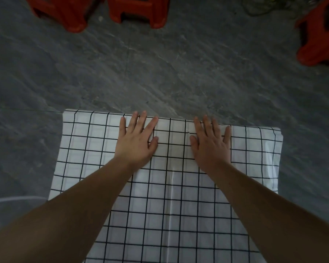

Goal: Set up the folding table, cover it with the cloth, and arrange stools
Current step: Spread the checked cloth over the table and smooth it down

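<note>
Grey floor fills upper frame. Checked cloth covers table, lower centre; covering looks nearly done. Red stools along top edge and upper right, apparently not yet arranged. Left hand, right hand flat, fingers spread, pressing cloth at far edge.

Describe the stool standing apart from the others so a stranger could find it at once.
Start at the checked cloth on the table and look across the grey floor to the far right edge. The red stool stands there alone, while the other two red stools sit together at top left.
</note>
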